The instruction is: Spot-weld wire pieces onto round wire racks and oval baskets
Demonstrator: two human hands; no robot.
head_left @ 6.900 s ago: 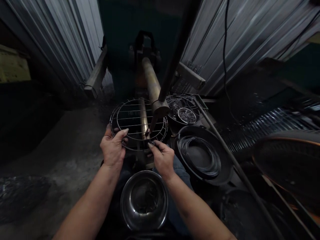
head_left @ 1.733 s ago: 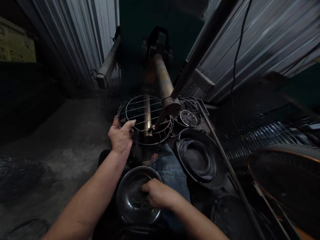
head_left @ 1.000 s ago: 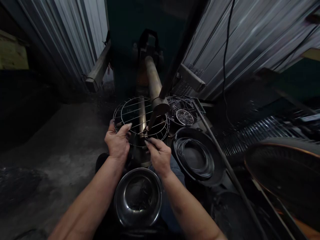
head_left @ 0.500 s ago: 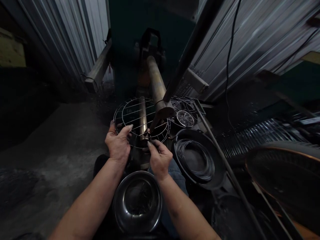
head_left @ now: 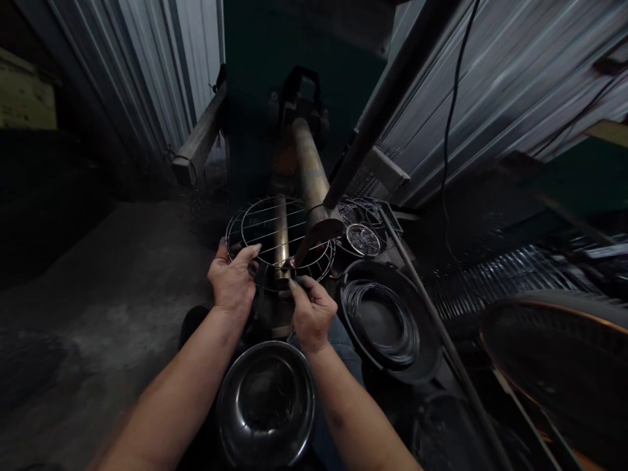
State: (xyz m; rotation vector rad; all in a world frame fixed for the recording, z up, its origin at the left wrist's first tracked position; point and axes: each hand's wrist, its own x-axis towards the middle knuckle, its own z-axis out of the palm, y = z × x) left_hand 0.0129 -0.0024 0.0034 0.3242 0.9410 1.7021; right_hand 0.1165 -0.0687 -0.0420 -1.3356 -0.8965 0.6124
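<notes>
A round wire rack (head_left: pixel 242 229), two rings with straight wires across, lies level between the bars of what looks like a spot welder. My left hand (head_left: pixel 231 278) grips its left rim, thumb on top. At the near rim, my right hand (head_left: pixel 313 311) is closed in a pinch; what its fingertips hold is too small to make out. Just beyond those fingertips, a dark upper electrode (head_left: pixel 307 242) slants down to the end of the brass-coloured lower bar (head_left: pixel 281 235). Above it runs a thick metal arm (head_left: pixel 311 170).
A shiny metal bowl (head_left: pixel 267 409) sits near my lap, with dark contents hard to make out. On the right, a black basin (head_left: pixel 346 307) holds coiled wire (head_left: pixel 412 327). Behind it lies a small wire disc (head_left: pixel 363 240). A dark pole (head_left: pixel 377 98) slants overhead; a cable (head_left: pixel 449 131) hangs at right.
The view has shifted slightly. Both hands keep their places on the rack, and the rack stays at the electrodes. The glow at the electrode tip looks fainter.
</notes>
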